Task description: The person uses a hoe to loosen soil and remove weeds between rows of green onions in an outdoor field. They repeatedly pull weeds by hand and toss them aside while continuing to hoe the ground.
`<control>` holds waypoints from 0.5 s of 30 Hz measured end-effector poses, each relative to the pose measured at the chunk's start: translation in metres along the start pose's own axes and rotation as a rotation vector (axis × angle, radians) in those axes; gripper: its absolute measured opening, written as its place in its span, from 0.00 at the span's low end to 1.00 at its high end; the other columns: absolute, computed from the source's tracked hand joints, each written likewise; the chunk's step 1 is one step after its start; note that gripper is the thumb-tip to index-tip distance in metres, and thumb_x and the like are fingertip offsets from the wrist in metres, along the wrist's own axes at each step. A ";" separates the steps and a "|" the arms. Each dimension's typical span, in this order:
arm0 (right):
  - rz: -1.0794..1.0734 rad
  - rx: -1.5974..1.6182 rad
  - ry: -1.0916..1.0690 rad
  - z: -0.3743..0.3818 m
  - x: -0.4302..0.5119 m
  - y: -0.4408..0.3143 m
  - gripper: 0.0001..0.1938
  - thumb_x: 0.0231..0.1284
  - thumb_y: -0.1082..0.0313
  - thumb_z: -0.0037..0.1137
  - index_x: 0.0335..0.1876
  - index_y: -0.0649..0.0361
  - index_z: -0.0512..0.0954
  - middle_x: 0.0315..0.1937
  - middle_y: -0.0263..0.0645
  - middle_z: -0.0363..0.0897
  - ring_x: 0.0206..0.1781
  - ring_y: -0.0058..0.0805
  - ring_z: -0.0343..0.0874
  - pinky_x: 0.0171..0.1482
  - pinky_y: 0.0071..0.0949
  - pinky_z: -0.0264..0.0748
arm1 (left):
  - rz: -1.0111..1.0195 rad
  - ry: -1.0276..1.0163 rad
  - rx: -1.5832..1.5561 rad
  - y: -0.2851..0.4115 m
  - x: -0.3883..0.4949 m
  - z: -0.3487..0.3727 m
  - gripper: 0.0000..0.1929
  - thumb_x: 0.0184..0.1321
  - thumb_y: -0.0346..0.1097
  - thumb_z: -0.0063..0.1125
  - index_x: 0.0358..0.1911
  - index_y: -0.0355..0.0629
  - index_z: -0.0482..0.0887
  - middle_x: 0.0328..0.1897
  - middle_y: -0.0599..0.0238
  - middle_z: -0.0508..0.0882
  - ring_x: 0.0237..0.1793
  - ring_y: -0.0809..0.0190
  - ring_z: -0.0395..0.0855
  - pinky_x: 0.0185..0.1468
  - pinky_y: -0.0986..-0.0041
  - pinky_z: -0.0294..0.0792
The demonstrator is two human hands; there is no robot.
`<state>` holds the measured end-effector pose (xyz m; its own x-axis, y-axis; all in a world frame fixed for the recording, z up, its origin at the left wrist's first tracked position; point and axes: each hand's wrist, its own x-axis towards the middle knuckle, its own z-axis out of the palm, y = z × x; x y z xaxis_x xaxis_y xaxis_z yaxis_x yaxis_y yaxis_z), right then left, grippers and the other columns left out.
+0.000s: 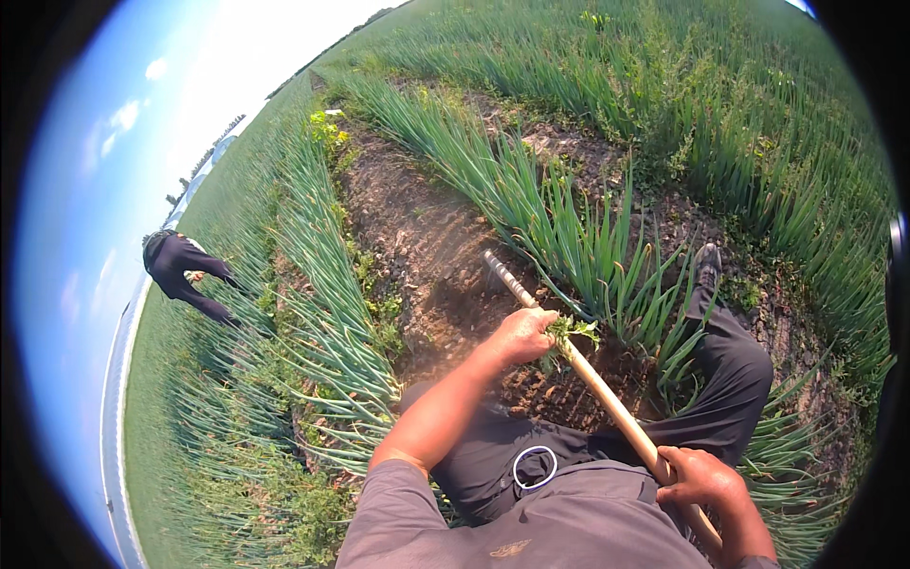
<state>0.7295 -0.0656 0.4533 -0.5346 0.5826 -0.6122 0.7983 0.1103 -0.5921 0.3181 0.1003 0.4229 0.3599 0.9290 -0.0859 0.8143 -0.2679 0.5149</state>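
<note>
A long wooden pole (604,391) slants across my front, from the soil up past my right side. My left hand (522,337) is closed around it toward the far part, with a small bunch of leafy weeds (570,328) sticking out by the thumb and lying over the wood. Nearer my body, my right hand (700,476) grips the same pole, thumb across it. The pole's far end has ribbed markings and points at the bare soil (444,284) between rows. Its near end runs out of sight beneath my right arm, so any tool head there is hidden.
Rows of green onion plants (590,249) border the soil strip, with another row (327,284) to the left. My right leg (732,377) is bent among the plants. Another person (186,274) bends over farther left. Tall weeds (668,128) grow at the right.
</note>
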 end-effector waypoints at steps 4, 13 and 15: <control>-0.081 -0.058 0.194 -0.016 0.008 -0.020 0.42 0.49 0.57 0.78 0.73 0.62 0.74 0.54 0.52 0.84 0.54 0.50 0.87 0.59 0.42 0.83 | 0.030 -0.009 -0.424 0.002 0.012 0.043 0.04 0.64 0.29 0.62 0.40 0.38 0.84 0.33 0.64 0.86 0.38 0.65 0.82 0.45 0.67 0.76; -0.122 0.243 0.701 -0.015 0.204 -0.082 0.57 0.54 0.43 0.78 0.82 0.70 0.58 0.71 0.65 0.71 0.70 0.57 0.79 0.72 0.47 0.76 | -0.211 -0.071 -0.759 0.014 0.031 0.060 0.13 0.72 0.38 0.66 0.53 0.38 0.84 0.43 0.67 0.89 0.44 0.68 0.84 0.52 0.68 0.79; -0.114 0.372 0.561 -0.005 0.231 -0.097 0.55 0.54 0.42 0.77 0.80 0.68 0.60 0.72 0.67 0.71 0.73 0.61 0.75 0.74 0.49 0.74 | -0.306 -0.081 -0.762 0.006 0.029 0.068 0.15 0.72 0.40 0.67 0.55 0.39 0.84 0.46 0.63 0.90 0.47 0.64 0.87 0.55 0.65 0.80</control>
<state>0.5299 0.0627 0.3717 -0.3045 0.9243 -0.2302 0.5436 -0.0298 -0.8388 0.3641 0.1082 0.3653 0.2273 0.9038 -0.3625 0.3596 0.2681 0.8938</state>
